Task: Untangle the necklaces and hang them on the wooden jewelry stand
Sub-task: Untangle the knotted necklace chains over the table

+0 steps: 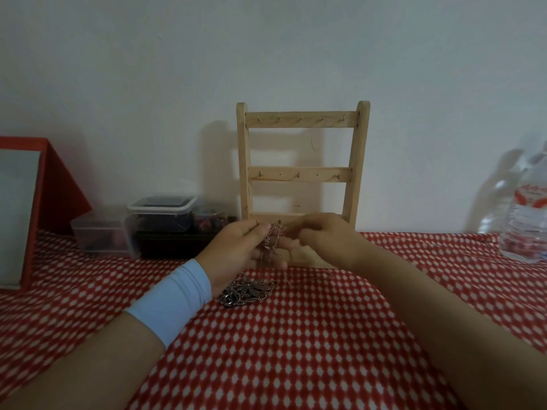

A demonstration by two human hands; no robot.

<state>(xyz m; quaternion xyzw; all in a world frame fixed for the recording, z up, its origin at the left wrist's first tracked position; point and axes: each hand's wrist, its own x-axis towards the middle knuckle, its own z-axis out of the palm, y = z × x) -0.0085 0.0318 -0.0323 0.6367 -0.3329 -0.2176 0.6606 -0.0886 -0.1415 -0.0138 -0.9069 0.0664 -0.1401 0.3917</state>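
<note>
Both hands raised off the cloth [296,335], close together, just in front of the stand [302,174] at its bottom rail. Left hand [239,250] has fingers curled with a chain [270,244] looped over them and the thumb on top. Right hand [322,235] pinches a thin strand of the same chain at its fingertips, slightly blurred. Chain runs roughly vertical, dropping from the left fingers toward the pile [248,288] of tangled necklaces on the cloth. The pile sits just under the left wrist, so the left hand is nearer to it. Judging by this, step is still untangling: chain not free of pile. Key relation: stand is straight behind the hands, and its hooks [300,119] on the top rail sit well above them — none that show carry a chain. Once freed, the hang means lifting up and away, not sideways; right hand holds the loose strand, likely the one to reach — watch for dragging the pile along
</note>
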